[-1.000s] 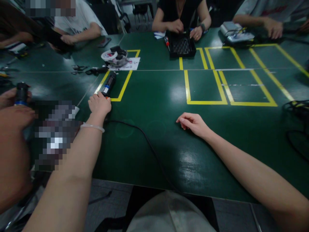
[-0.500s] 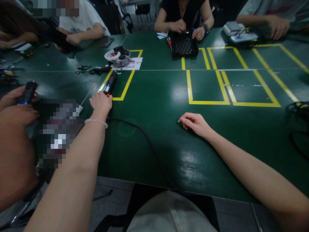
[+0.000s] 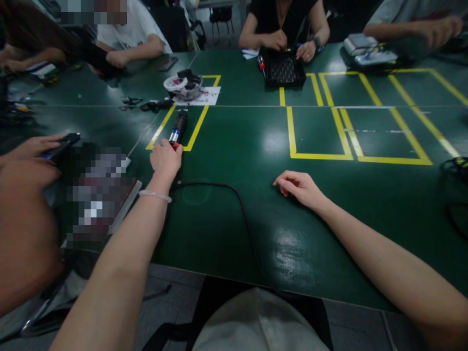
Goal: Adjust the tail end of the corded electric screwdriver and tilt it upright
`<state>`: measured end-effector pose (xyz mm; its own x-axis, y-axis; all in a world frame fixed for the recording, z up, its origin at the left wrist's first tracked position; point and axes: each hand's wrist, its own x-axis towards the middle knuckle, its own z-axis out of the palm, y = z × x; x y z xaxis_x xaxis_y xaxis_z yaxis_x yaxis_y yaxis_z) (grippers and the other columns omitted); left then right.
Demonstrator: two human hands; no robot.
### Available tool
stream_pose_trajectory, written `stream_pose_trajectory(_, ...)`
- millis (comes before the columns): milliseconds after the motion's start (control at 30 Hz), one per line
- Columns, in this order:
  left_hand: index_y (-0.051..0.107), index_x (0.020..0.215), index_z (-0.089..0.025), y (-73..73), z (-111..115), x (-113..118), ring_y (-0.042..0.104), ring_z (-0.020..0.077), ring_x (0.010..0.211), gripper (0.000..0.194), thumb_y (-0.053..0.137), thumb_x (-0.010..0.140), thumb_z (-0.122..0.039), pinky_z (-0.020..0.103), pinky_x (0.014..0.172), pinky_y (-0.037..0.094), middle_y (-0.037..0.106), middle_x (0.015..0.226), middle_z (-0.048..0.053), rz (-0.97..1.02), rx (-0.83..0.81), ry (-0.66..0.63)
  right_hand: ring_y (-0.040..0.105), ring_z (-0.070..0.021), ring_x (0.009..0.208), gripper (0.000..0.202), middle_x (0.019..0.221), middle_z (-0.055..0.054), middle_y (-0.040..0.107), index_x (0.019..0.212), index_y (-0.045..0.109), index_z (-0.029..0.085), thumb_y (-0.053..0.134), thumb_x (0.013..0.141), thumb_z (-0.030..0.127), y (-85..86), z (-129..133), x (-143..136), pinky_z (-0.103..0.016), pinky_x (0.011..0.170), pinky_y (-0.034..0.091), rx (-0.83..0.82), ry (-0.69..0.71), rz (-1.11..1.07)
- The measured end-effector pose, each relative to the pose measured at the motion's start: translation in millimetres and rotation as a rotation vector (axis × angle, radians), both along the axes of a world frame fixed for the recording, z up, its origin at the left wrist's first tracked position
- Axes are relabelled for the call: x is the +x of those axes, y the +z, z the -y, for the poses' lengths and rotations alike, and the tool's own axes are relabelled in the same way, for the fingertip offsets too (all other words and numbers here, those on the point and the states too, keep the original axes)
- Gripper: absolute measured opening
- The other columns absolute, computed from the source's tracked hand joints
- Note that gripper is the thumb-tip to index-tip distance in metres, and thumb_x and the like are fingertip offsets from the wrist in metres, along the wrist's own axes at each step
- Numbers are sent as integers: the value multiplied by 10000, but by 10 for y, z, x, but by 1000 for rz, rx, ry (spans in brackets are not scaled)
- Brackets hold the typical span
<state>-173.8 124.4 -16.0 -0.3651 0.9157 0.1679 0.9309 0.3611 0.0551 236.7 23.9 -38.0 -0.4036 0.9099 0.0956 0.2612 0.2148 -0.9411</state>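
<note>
My left hand point(image 3: 166, 158) is closed round the lower end of a black corded electric screwdriver point(image 3: 179, 127) with a silver and blue band and an orange part. The tool lies at a slant over a yellow-taped outline, its black end pointing away from me. A thin black cord point(image 3: 237, 192) runs from near my left wrist across the table towards its front edge. My right hand point(image 3: 298, 185) rests on the green table point(image 3: 234, 146), holding nothing, its fingers loosely bent and the thumb apart from them.
A tape roll and black items point(image 3: 185, 85) sit on a white paper point(image 3: 210, 96). Across the table, a person's hands are at a black tray point(image 3: 285, 73), beside a red screwdriver point(image 3: 261, 63). At left, another person's hand point(image 3: 29, 151) holds a dark tool. Black cables point(image 3: 457, 168) lie at right.
The whole view has shifted slightly. My left hand keeps its grip on the electric screwdriver. The co-worker's dark tool at left has tipped to point right. The far-right person's hand has lifted.
</note>
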Motion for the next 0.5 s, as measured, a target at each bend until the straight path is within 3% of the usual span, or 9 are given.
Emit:
stream_pose_trajectory(133, 507, 1318, -47, -3, 192, 272, 569, 416, 1179, 573, 382, 996, -503, 520, 971, 446, 570, 1285, 281, -65, -13, -83, 567, -129, 552, 324, 634, -4, 610, 868, 707, 156, 597, 939, 451, 5, -2, -4, -251, 546, 429, 6, -7, 8)
stream_pose_trajectory(333, 540, 1258, -75, 42, 518, 862, 622, 371, 1063, 492, 407, 1012, -479, 455, 886, 487, 609, 1209, 227, -117, -30, -288, 503, -115, 509, 352, 556, 13, 566, 749, 668, 160, 609, 934, 454, -3, 0, -9, -250, 526, 370, 46, -3, 54)
stream_pose_trajectory(500, 557, 1200, -99, 93, 785, 1380, 643, 324, 1000, 396, 438, 1026, -434, 399, 812, 490, 610, 1146, 182, -127, -50, -464, 486, -104, 511, 240, 584, 27, 555, 818, 654, 164, 643, 914, 384, -27, 6, -16, -234, 505, 348, 81, -13, 41)
